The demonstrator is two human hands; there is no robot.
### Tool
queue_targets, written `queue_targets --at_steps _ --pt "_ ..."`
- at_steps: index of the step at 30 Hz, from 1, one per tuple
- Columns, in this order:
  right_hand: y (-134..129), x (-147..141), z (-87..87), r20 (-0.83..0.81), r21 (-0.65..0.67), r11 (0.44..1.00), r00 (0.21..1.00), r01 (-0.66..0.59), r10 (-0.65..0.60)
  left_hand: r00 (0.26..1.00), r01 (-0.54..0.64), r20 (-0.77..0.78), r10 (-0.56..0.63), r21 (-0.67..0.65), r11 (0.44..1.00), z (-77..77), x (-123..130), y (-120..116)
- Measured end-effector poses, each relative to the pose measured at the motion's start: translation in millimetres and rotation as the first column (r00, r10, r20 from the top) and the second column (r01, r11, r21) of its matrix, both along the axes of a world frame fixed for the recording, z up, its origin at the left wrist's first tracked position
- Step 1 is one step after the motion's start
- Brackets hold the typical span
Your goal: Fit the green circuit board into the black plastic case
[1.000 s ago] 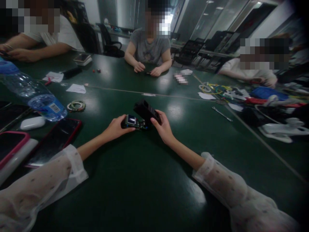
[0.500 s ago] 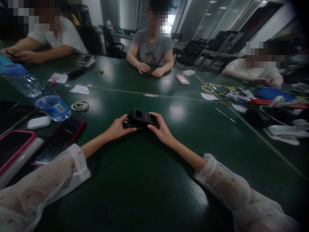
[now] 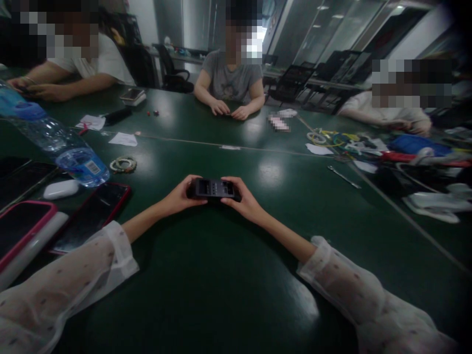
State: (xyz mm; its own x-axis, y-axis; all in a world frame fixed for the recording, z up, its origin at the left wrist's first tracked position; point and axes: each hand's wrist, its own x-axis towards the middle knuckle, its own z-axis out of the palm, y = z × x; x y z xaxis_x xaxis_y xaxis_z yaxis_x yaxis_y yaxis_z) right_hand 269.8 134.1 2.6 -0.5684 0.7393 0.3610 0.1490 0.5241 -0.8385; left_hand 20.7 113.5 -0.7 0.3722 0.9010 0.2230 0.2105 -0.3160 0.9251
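Note:
A small black device (image 3: 215, 189) with a dark screen and a row of tiny buttons lies level over the green table (image 3: 206, 275), in the middle of the view. Its left end is in my left hand (image 3: 184, 191), thumb along the near side. My right hand (image 3: 239, 194) grips the right end, thumb in front and fingers behind. The underside of the device is hidden, and its finer details are too dark to read.
Left: a water bottle (image 3: 79, 160), bead bracelets (image 3: 123, 164), a white case (image 3: 61, 189), a red-edged phone (image 3: 90, 216) and a pink-edged phone (image 3: 27, 221). Right: a metal tool (image 3: 344, 177) and tangled cables (image 3: 332, 137). Three people sit across the table.
The device's raised black part has come down flat and leftward, in line with the rest. My right hand has shifted slightly left with it; my left hand still holds the other end.

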Motion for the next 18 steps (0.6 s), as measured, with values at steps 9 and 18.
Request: queue_targets --at_steps 9,18 --pt "2.8 -0.4 -2.5 -0.078 -0.081 0.992 0.993 -0.099 0.093 0.993 0.060 -0.101 -0.062 -0.024 0.998 10.5 -0.3 -3.8" --pt "2.4 0.6 0.9 -0.044 -0.099 0.991 0.995 -0.089 0.085 0.989 0.052 -0.133 -0.060 -0.060 0.997 12.0 -2.7 -3.2"
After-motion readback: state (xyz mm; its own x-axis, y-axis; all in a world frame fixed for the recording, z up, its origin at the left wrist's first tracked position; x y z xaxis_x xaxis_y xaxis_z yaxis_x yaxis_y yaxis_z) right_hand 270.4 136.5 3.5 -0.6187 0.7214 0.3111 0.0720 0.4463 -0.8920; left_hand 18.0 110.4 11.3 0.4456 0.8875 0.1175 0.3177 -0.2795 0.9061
